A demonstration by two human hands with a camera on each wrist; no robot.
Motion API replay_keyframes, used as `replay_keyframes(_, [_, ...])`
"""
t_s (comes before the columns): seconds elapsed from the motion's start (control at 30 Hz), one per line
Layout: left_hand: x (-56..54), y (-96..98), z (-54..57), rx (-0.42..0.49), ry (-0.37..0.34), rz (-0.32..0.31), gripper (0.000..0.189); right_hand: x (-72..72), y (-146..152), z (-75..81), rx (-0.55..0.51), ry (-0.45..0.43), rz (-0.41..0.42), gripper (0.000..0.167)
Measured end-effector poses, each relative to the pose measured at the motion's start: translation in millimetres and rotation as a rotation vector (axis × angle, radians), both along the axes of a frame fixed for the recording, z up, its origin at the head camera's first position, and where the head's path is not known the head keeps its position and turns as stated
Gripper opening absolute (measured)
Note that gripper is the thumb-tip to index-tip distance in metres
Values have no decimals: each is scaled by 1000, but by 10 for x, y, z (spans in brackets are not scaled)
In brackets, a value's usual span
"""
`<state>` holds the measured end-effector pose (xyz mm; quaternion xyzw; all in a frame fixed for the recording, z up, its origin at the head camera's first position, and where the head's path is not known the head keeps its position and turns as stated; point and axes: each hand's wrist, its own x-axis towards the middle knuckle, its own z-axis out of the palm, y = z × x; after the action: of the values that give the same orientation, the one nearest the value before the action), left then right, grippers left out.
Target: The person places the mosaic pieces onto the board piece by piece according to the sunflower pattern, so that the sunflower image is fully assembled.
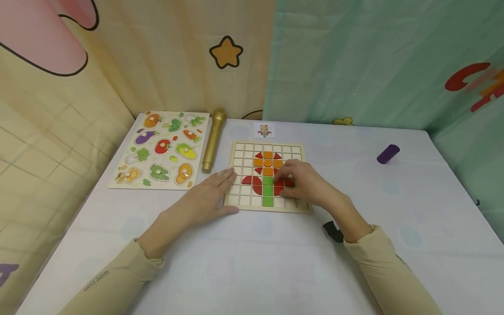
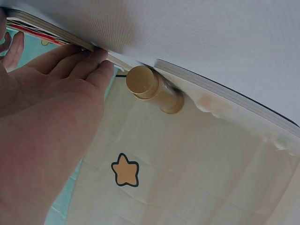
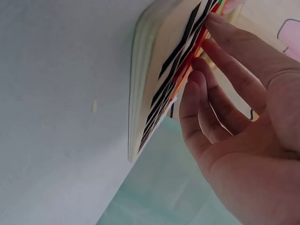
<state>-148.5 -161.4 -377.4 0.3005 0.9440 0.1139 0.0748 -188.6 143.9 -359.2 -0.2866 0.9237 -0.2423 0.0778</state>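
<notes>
A wooden grid board lies at the middle of the table with orange, red and green pieces in its cells. Green squares run down the centre below an orange circle. My left hand rests against the board's left edge, fingers extended and thumb near the lower corner. Over the board's right half, my right hand pinches a red curved piece beside the green column with thumb and index finger. The right wrist view shows those bent fingers at the board's surface; the hand partly hides neighbouring red pieces.
A gold microphone lies left of the board, next to a vegetable puzzle board. Behind the grid stands a small pattern card. A purple cylinder is at right; a black object lies by the right forearm.
</notes>
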Motion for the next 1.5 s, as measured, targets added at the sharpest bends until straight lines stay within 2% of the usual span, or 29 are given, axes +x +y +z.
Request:
replay_keyframes(0.37, [-4, 6, 18, 7, -11, 1, 96, -21, 41, -4, -11, 13, 16, 28])
replay_keyframes(0.53, [-6, 5, 4, 3, -12, 0, 97, -46, 102, 27, -10, -49, -49, 35])
replay_keyframes(0.67, [-5, 6, 5, 7, -15, 3, 97, -59, 161, 64, 14, -89, -108, 32])
replay_keyframes(0.9, [-6, 2, 2, -5, -32, 23, 97, -58, 179, 59, -3, -120, -113, 29])
replay_keyframes(1.03, [-11, 3, 2, -3, -33, 22, 97, -65, 188, 47, -11, -107, -130, 25])
replay_keyframes(1.23, [0, -3, 0, 7, -21, 9, 97, -76, 197, 33, -55, -39, -185, 19])
replay_keyframes(1.5, [-10, -8, -4, 5, -14, 2, 97, -59, 140, 22, -74, -38, -160, 22])
